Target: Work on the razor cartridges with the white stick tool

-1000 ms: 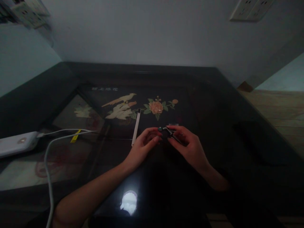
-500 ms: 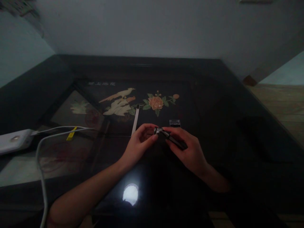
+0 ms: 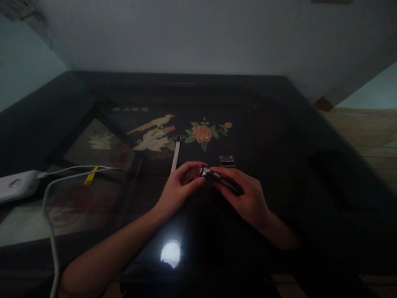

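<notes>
At the left edge of the dark bench lies a white power bank with its white cable. A white strip rests near the left hand, whose fingertips pinch the silvery tip of a small dark razor-like tool. The right hand grips its handle. A small clear cap sits just beyond.

We see a dark glossy bench with a bird-and-flower inlay. On it lie a white strip at 12 o'clock, a small clear case at 1, and a white power bank with its cable at 9.

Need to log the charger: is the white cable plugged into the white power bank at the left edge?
Plugged in: the white cable runs into the end of the white power bank.
</notes>
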